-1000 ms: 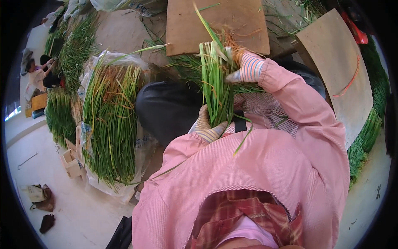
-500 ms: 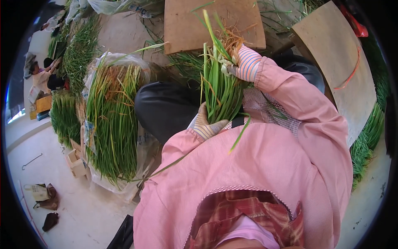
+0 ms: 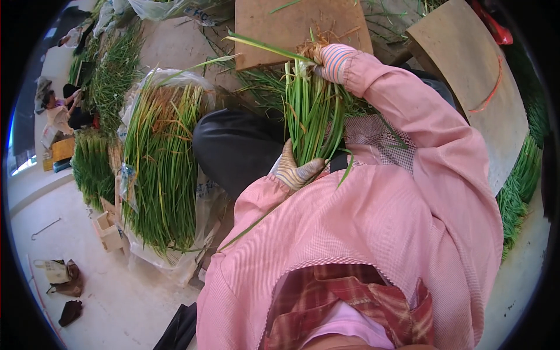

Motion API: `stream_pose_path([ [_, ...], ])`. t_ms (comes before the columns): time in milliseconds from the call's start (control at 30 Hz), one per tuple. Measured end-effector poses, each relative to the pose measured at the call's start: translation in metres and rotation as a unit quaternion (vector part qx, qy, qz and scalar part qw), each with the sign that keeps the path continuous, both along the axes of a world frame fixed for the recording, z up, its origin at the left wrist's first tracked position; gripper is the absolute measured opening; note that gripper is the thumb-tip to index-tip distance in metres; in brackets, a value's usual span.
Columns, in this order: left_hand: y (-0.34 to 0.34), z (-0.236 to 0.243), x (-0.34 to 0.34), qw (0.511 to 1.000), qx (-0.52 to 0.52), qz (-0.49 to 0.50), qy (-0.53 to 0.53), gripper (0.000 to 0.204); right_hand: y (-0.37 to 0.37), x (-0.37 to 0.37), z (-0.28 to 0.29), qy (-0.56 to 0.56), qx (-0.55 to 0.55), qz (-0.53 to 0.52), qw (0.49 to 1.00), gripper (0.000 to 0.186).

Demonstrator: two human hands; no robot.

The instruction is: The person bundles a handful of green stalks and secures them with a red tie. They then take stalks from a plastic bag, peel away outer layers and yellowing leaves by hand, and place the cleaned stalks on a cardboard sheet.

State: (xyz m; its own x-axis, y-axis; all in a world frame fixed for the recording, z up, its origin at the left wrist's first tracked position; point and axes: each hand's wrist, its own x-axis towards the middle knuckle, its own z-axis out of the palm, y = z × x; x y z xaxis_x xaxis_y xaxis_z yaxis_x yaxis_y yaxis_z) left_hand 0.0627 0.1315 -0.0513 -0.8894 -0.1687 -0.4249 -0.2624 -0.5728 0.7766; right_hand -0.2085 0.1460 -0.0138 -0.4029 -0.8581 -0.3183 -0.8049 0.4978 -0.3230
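Head: greens (image 3: 309, 119), brn brd (image 3: 297, 32), wht flr (image 3: 122, 297)

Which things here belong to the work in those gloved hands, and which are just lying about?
In the work:
bunch of chive-like greens, held in the left hand
withered leaves, gripped in the right hand
probably the larger stack of similar greens

Apparently just lying about:
thin hooked rod on the floor
red cord on the board

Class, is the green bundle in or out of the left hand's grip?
In. The gloved left hand clasps the lower part of the green bundle; the right hand is at its upper end.
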Motion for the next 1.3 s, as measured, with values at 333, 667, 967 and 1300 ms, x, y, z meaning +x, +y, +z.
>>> stream_pose_path([
  [333,-0.009,-0.005,0.010,0.970,0.208,0.126,0.016,0.052,0.053,-0.177,0.122,-0.249,-0.560,-0.397,0.684,0.016],
  [667,-0.016,0.000,0.002,0.951,0.282,0.122,0.036,0.057,0.067,0.022,-0.015,-0.467,-0.259,-0.222,0.816,0.027],
  [967,-0.006,0.006,-0.007,0.965,0.219,0.139,0.034,0.055,0.051,0.020,-0.076,-0.537,-0.272,-0.114,0.791,0.032],
  [1300,-0.006,0.000,0.002,0.975,0.179,0.130,0.025,0.057,0.043,0.020,-0.072,-0.472,-0.238,-0.161,0.833,0.030],
])
